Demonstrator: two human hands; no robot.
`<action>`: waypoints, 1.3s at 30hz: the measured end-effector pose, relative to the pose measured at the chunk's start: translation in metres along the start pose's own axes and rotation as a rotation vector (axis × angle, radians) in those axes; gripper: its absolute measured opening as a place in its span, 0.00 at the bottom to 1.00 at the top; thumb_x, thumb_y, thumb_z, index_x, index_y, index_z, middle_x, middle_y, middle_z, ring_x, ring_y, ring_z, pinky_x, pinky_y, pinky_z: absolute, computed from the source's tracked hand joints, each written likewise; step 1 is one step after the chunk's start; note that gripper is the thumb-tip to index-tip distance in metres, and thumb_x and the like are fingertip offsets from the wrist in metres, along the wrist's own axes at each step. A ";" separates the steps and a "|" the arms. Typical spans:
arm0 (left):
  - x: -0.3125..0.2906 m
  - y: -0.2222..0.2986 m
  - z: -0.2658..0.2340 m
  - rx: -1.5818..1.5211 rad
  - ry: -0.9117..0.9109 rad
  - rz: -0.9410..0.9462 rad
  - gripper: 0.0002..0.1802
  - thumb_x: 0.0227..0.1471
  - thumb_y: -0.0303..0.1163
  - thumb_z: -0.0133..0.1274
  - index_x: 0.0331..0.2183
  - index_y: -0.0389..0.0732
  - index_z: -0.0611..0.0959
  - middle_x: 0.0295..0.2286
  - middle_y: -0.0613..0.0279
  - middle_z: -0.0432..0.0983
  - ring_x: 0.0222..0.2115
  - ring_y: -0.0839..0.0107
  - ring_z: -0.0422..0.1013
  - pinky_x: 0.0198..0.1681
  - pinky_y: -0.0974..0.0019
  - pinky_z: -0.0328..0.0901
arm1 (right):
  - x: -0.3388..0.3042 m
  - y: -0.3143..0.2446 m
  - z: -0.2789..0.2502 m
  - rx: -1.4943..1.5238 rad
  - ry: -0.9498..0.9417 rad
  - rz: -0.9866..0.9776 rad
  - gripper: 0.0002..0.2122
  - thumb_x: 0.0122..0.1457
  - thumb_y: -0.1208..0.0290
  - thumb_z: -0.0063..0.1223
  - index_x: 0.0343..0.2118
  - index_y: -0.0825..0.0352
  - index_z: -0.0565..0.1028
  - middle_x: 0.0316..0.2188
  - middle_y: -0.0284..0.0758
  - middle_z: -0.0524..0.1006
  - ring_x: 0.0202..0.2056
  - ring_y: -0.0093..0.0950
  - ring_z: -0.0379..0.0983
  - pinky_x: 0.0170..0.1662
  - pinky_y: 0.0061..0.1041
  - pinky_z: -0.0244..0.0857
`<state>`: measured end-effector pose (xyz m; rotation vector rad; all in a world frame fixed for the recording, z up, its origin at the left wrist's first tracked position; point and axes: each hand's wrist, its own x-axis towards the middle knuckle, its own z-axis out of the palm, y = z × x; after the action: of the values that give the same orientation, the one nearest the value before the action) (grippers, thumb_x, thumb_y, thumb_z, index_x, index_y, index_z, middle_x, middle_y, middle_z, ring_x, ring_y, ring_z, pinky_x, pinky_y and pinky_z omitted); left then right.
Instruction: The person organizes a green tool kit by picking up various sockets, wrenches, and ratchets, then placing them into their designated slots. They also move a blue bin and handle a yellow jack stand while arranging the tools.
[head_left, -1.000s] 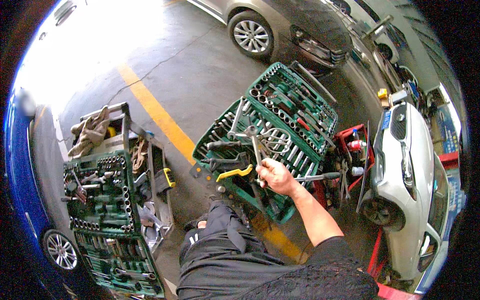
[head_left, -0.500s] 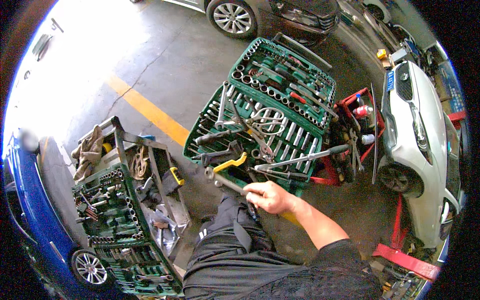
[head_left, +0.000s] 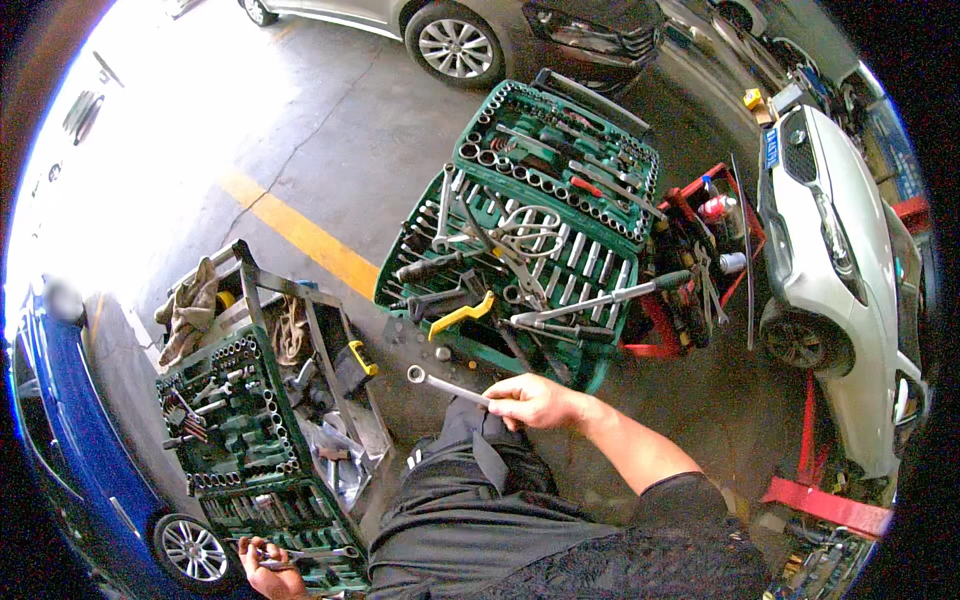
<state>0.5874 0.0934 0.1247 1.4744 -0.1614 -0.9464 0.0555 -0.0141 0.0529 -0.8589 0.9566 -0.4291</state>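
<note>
Gripping a silver metal ring-ended wrench (head_left: 445,386) in the closed right hand (head_left: 535,402), just below the middle of the view, with the ring toward ten o'clock and clear of every tray. Reaching down to seven o'clock with the left hand (head_left: 268,572), with fingers bent at the near end of a second silver wrench (head_left: 325,553), lying across a dark-green plastic tool case (head_left: 232,447); cannot tell whether closed on it or merely touching.

Done, judging by the present layout: getting one wrench into the right hand. Not yet done: seating that wrench in a slot or fitting it over a bolt. At one o'clock, in a larger open green plastic case (head_left: 600,372), looks only partly orderly: neatly filled with round chrome sockets (head_left: 487,157) in the far half, but strewn in the near half with a bent yellow handle (head_left: 463,318), a long silver bar with a dark grip (head_left: 615,300) and pale metal looped-handle pliers (head_left: 527,272). Overall, seems far from tidied; cannot judge more closely.
</note>
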 end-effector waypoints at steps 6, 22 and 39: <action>-0.001 -0.013 0.017 0.037 -0.002 -0.089 0.11 0.57 0.30 0.46 0.44 0.46 0.72 0.29 0.65 0.73 0.19 0.72 0.66 0.15 0.72 0.59 | -0.047 -0.006 -0.039 -0.178 0.040 0.138 0.14 0.62 0.66 0.49 0.48 0.66 0.75 0.25 0.25 0.74 0.24 0.15 0.67 0.29 0.19 0.63; -0.025 -0.047 0.059 0.143 -0.130 -0.174 0.08 0.58 0.29 0.43 0.40 0.45 0.73 0.28 0.65 0.72 0.19 0.72 0.67 0.16 0.71 0.60 | -0.148 0.089 -0.112 -0.030 0.517 0.285 0.14 0.64 0.67 0.47 0.50 0.67 0.72 0.19 0.26 0.73 0.21 0.16 0.68 0.24 0.19 0.63; -0.066 -0.073 0.057 -0.515 -0.296 -0.445 0.19 0.57 0.37 0.40 0.45 0.36 0.76 0.40 0.46 0.76 0.39 0.47 0.75 0.30 0.54 0.74 | -0.093 0.022 -0.098 -0.485 0.722 0.130 0.10 0.61 0.65 0.52 0.30 0.67 0.71 0.17 0.28 0.68 0.18 0.19 0.65 0.21 0.20 0.59</action>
<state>0.4770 0.1035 0.0990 0.8992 0.1965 -1.4417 -0.0778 0.0167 0.0561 -1.0909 1.8242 -0.4056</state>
